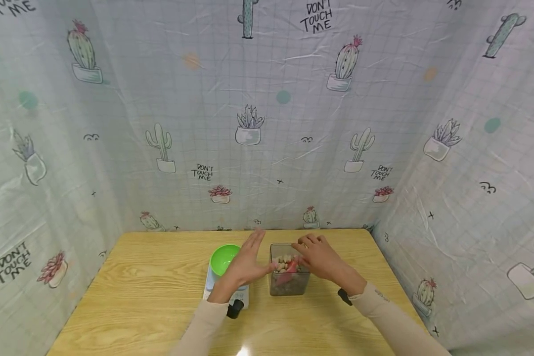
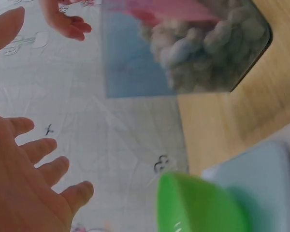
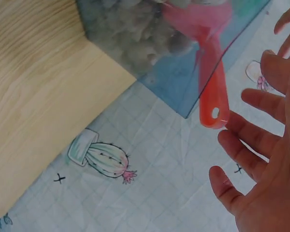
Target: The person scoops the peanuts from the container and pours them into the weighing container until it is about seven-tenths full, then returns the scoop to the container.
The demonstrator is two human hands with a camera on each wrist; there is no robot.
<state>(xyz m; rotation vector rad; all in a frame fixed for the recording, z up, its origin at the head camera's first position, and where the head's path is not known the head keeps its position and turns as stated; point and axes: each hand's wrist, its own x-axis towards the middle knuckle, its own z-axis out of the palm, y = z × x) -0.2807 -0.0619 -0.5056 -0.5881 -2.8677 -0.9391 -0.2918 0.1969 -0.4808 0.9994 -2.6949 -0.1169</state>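
A see-through grey square container (image 1: 288, 288) stands on the table, partly filled with pale, knobbly pieces (image 1: 283, 263) that look like nuts in their shells. In it leans a red scoop (image 3: 210, 72), its handle sticking out over the rim on the right. My right hand (image 1: 324, 258) is at the container's right side, fingers spread and slightly bent beside the scoop handle, not gripping it. My left hand (image 1: 245, 265) holds nothing; its fingers extend between the container and a green bowl (image 1: 221, 258). The bowl sits on a white scale (image 1: 210, 281), partly hidden by the left hand.
The wooden table (image 1: 155, 287) reaches back to a hanging curtain (image 1: 276, 163) printed with cacti, which also encloses the left and right sides. The scale and bowl stand left of the container.
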